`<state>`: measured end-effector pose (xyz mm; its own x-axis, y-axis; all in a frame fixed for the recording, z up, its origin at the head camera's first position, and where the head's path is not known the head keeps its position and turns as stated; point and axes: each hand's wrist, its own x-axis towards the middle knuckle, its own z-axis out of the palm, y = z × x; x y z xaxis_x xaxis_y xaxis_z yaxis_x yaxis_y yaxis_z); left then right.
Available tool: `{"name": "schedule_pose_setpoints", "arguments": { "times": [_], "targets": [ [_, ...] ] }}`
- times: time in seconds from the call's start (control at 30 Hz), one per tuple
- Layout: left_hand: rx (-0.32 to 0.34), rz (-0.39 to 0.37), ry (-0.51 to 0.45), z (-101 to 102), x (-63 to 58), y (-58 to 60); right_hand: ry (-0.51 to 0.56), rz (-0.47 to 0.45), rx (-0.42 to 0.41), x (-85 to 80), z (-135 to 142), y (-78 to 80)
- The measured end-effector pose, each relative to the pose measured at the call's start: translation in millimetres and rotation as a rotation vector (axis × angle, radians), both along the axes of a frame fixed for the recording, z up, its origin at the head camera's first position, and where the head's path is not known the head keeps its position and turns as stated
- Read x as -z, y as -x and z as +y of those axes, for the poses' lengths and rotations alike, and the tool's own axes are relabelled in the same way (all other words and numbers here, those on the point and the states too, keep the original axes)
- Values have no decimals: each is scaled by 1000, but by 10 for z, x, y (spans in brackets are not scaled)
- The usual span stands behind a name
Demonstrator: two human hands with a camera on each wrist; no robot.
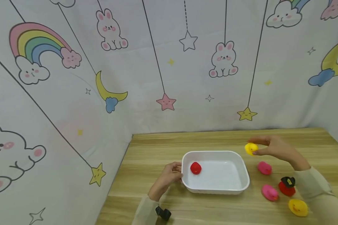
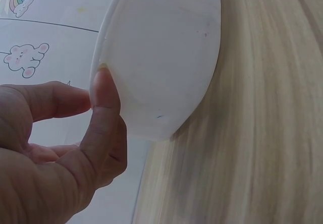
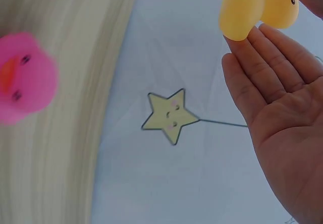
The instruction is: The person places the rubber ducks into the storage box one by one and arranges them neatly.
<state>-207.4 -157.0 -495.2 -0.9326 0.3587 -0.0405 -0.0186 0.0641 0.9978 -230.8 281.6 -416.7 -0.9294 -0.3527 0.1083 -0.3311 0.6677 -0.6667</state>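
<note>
My right hand (image 1: 280,149) pinches a yellow rubber duck (image 1: 251,149) between thumb and fingers, just past the right end of a white plastic tray (image 1: 218,192). From the right wrist view, the duck (image 3: 243,9) sits at the fingertips, partly cut off by the top edge. At the tray's left end, my left hand (image 1: 169,175) grips the rim; the left wrist view shows the thumb (image 2: 103,90) against the outer wall with a finger at the rim. Inside the tray, toward the left, lies a small red toy (image 1: 195,168).
Right of the tray stand two pink rubber ducks (image 1: 264,168), a red duck with a black hat (image 1: 287,186) and another yellow duck (image 1: 298,207), close to my right sleeve. A printed cloth (image 1: 146,122) hangs behind and left of the wooden table (image 1: 146,150).
</note>
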Motion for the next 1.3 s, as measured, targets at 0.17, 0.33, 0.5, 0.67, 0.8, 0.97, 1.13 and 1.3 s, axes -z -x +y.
{"name": "schedule_pose_setpoints", "arguments": {
  "times": [0.17,0.33,0.5,0.67,0.8,0.97,1.13,1.3],
  "targets": [
    [0,-11,0,7,10,-16,47,0,-43,-88,-202,70],
    [-7,-19,-2,13,9,-8,79,6,-88,-156,-406,159],
    [-8,-15,-2,-6,2,0,97,6,-138,-206,-611,220],
    [-10,-27,10,-8,4,5,114,18,-173,-197,-762,269],
    [-6,-25,17,0,1,8,125,24,-187,-167,-849,317],
    [-14,-21,22,-3,6,15,152,0,-208,-110,-999,381],
    [-3,-16,20,-19,5,38,159,-28,-211,-62,-1154,441],
    [-1,-27,20,-33,16,31,183,-60,-225,71,-1290,480]
  ]
}}
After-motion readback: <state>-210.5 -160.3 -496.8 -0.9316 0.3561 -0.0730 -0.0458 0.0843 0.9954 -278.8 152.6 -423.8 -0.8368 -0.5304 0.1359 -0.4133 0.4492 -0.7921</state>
